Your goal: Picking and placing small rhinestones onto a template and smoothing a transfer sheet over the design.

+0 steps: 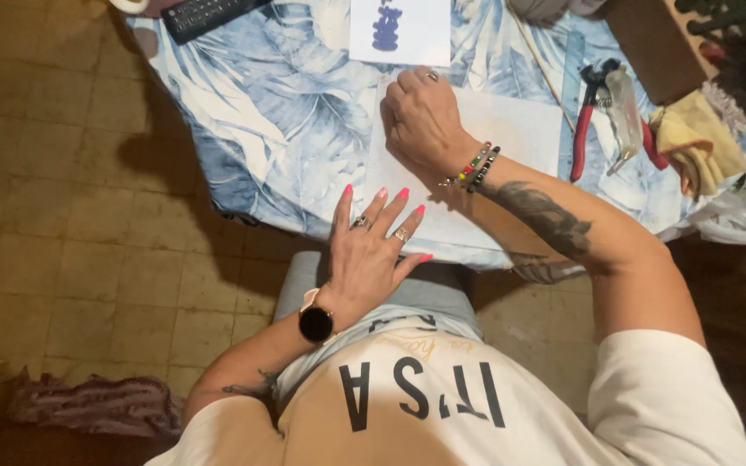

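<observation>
Pressing flat, the left hand (373, 246) and right hand (420, 116) hold white paper (511, 129).

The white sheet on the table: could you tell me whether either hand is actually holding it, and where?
The left hand lies flat, fingers spread, pressing the white sheet's near edge; the right hand rests closed on its upper part.

The left hand (373, 246) lies flat, palm down, fingers (402, 200) spread wide, wrist straight. The right hand (420, 116) reaches farther forward, fingers curled under, its tattooed forearm angled across the body.
</observation>
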